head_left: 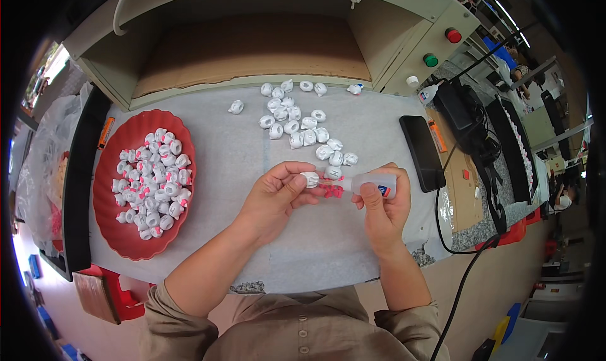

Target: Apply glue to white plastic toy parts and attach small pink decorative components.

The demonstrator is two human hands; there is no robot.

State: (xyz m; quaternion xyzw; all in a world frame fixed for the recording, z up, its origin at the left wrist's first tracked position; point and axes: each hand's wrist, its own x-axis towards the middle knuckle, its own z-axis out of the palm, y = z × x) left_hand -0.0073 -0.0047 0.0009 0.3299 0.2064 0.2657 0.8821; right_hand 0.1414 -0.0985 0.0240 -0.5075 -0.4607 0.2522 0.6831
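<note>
My left hand (273, 200) pinches a small round white piece (310, 179) between thumb and fingers. In my right hand (380, 219) is a small squeeze bottle (386, 183) with a blue label, tilted nearly flat. Its thin nozzle points left at the white piece; whether the tip touches cannot be made out. Small pink pieces (332, 190) lie around the nozzle, on the paper between my hands. Just beyond, more of the round white pieces (307, 122) lie scattered on the paper-covered table.
A red scalloped bowl (108, 231) at left holds many white pieces with pink parts. At right lie a black phone (421, 153), an orange marker-like stick (437, 136) and black cables (437, 216). A grey open-fronted box (404, 45) with red and green buttons stands behind.
</note>
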